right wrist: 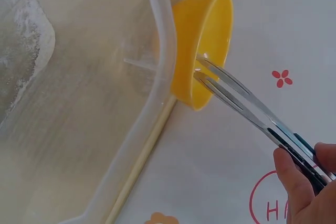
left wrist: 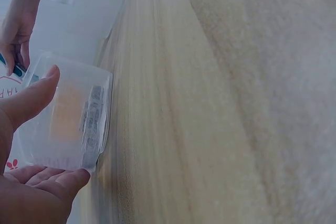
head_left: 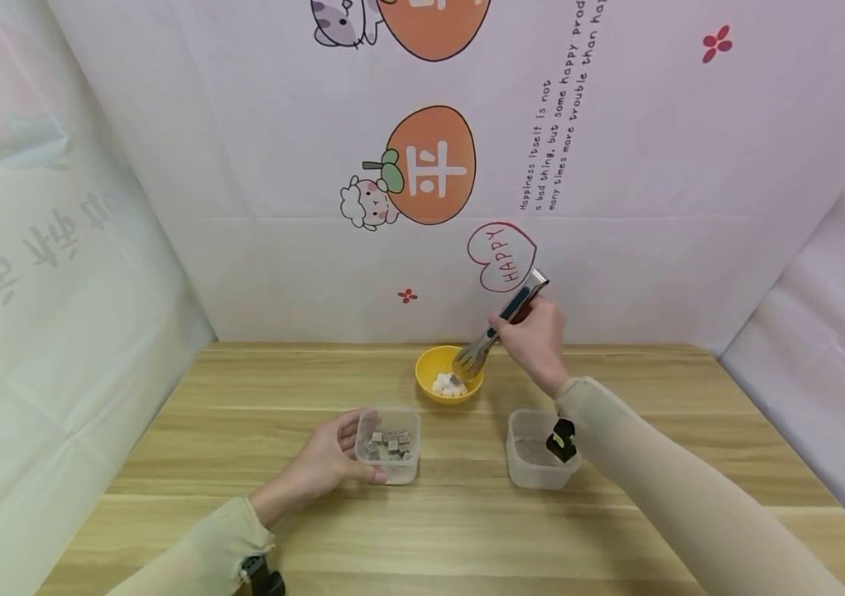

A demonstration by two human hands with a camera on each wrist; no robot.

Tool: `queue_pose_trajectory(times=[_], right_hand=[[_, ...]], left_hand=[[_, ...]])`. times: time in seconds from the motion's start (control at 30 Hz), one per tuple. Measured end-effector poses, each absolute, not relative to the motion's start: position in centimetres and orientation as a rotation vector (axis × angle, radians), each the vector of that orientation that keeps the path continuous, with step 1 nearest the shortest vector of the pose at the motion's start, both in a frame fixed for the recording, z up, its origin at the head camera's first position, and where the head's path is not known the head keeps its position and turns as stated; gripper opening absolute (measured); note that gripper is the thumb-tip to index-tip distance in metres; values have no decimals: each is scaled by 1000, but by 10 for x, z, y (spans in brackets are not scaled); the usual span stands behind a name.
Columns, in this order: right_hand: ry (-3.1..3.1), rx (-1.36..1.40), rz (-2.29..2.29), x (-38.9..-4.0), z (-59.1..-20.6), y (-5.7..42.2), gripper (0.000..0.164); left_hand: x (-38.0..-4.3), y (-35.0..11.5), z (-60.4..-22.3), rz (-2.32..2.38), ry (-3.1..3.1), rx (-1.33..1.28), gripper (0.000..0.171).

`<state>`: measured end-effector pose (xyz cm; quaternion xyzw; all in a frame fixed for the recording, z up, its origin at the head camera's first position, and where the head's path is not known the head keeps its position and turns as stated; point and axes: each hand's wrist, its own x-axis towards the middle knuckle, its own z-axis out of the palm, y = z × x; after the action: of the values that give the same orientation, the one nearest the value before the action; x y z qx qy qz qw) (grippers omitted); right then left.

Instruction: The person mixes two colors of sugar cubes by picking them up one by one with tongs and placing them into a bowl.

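Note:
My right hand [head_left: 537,341] grips a pair of metal tongs [head_left: 516,305] with dark handle inlays. The slotted tips reach down inside a yellow bowl [right wrist: 184,40], over white cubes [head_left: 448,386] at its bottom. Whether the tips pinch a cube is too small to tell. Against the left side of a clear plastic container [head_left: 409,474] is my left hand [head_left: 321,458], thumb at the near wall and fingers behind. Several grey cubes [head_left: 392,445] lie inside that container. The left wrist view shows thumb and fingers around it as well.
A second clear container [head_left: 530,475] stands to the right, under my right forearm, with no cubes visible in it. The wooden table [head_left: 303,372] ends at a printed white cloth [head_left: 280,273] just behind the bowl. White cloth also hangs at both sides.

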<state>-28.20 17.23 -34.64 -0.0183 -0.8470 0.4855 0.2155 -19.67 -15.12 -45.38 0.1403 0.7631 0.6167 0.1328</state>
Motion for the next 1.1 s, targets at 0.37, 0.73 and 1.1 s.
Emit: queue_pose_trajectory(times=[0.37, 0.73, 1.1], right_hand=[[-2237, 81, 1465, -264, -327, 172, 25], [-2217, 362, 1424, -220, -306, 141, 16], [-2294, 550, 1502, -188, -323, 101, 18]], left_hand=[[-196, -150, -454, 1799, 2204, 404, 103], [-197, -150, -455, 1802, 2210, 418, 103], [-198, -152, -455, 1811, 2180, 430, 103]])
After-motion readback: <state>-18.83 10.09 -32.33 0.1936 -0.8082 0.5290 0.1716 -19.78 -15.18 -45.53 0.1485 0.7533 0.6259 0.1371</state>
